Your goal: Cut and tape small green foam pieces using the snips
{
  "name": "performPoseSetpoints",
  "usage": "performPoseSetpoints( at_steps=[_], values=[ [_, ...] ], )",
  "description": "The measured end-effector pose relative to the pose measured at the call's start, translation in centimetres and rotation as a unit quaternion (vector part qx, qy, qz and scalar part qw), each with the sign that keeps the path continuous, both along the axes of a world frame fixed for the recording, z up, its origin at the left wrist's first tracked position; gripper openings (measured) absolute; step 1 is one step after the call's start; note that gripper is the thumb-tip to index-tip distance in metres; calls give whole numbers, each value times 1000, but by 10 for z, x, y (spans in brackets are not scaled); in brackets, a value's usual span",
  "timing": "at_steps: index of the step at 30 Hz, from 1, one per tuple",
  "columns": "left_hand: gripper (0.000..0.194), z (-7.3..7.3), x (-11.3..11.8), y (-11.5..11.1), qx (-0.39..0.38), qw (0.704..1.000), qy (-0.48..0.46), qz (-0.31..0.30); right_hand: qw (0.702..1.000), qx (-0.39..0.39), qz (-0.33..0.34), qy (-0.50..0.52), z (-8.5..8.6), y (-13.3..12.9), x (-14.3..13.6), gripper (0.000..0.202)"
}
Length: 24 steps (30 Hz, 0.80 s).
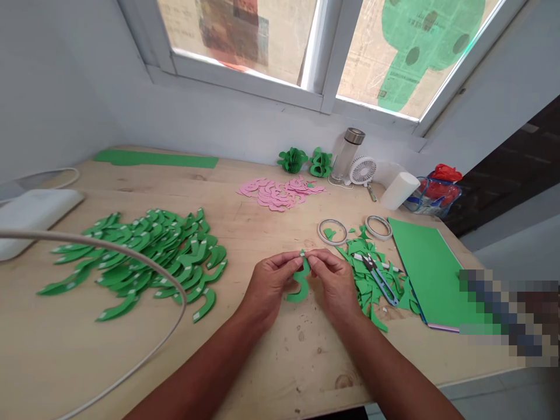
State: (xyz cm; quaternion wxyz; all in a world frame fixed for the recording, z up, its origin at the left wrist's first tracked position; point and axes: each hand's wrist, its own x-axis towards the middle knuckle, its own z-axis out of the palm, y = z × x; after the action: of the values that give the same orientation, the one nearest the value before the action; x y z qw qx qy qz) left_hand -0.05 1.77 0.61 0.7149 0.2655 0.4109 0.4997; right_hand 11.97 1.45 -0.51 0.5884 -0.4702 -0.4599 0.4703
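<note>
A curved green paper piece (299,289) hangs between my two hands over the front middle of the wooden table. My left hand (270,281) pinches its upper end from the left, near a small white patch. From the right, the closed fingers of my right hand (335,280) hold the same end, fingertips close to those of the other hand. A large pile of similar green curved pieces (153,251), many with white patches, lies to the left. Green scraps (365,280) lie just right of my hands, with blue-handled snips (381,281) and a white pen on them.
Two tape rolls (332,231) lie behind the scraps. Green sheets (437,274) are at the right, pink cutouts (277,192) farther back. Two green paper ornaments (293,160), a bottle (345,157) and a fan (363,170) stand near the wall. A white cable (177,286) arcs across the left.
</note>
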Motion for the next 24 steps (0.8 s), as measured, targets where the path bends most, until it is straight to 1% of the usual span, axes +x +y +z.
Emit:
performPoseSetpoints(
  at_steps=[20, 24],
  values=[
    [21, -1, 1, -1, 17, 999, 28, 25, 1000, 20, -8, -12, 2, -2, -3, 11],
    [26, -3, 1, -2, 24, 997, 59, 33, 998, 36, -12, -51, 0, -2, -2, 12]
  ],
)
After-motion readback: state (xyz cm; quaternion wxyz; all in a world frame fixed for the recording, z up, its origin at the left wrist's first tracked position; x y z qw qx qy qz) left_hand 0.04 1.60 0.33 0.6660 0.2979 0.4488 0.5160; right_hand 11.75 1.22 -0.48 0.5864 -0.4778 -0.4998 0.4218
